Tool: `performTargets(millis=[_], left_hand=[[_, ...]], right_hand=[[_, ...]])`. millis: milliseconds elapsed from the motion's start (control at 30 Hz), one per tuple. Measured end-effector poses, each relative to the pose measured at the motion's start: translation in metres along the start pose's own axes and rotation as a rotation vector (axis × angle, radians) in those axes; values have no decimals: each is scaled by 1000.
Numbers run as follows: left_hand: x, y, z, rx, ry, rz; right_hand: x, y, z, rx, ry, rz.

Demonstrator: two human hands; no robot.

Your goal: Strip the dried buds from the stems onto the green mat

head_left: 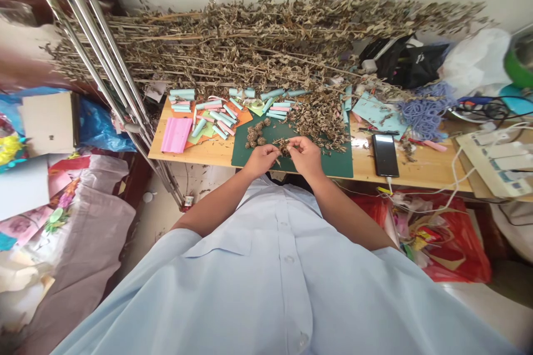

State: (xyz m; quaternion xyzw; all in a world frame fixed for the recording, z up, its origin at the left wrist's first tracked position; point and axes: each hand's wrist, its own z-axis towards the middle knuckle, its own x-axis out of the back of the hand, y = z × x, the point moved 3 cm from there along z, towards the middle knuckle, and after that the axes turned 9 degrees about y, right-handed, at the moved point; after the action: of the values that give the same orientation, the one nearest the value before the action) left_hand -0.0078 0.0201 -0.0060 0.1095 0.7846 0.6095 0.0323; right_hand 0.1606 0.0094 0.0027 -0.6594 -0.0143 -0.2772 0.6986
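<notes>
Right now, your right fingertips [292,144] are pinching narrowly on a dried-leaf clump [283,147], which is sitting between your hands above the mat. Your left fingertips [272,151] are closing in just beside it, though the picture is too small to tell whether they are gripping it too. Your left hand [261,160] and right hand [306,156] are working close together over the green mat [333,165].

Just beyond your left hand, a few leaf balls [255,136] are sitting on the mat, and a loose leaf pile [318,122] is spreading across its far side. Teal paper rolls [220,119] and pink paper [176,135] are lying on the wooden table [416,172] to the left, while a phone [385,155] is lying to the right of the mat with a cable running from it. Dried branches [250,44] are stretching along the table's far side.

The leaves are looking brittle, so too hard a pinch could crumble the clump. Loose fragments could then scatter over the mat, and a careless reach could catch the branches or drag the cable.
</notes>
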Motion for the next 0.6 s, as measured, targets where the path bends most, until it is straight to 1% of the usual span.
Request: performTargets(millis=[100, 233, 300, 533, 600], left_hand=[[0, 0, 0, -13, 4, 4], [1, 2, 0, -46, -2, 38], [1, 3, -1, -67, -6, 65], [1, 4, -1, -81, -3, 91], [1, 4, -1, -70, -4, 86]], right_hand=[[-1, -3, -3, -12, -23, -4], [-8, -3, -8, -55, -135, 82], [-11, -2, -9, -55, -167, 93], [-11, -7, -9, 33, -133, 54], [-9, -7, -7, 42, -96, 36]])
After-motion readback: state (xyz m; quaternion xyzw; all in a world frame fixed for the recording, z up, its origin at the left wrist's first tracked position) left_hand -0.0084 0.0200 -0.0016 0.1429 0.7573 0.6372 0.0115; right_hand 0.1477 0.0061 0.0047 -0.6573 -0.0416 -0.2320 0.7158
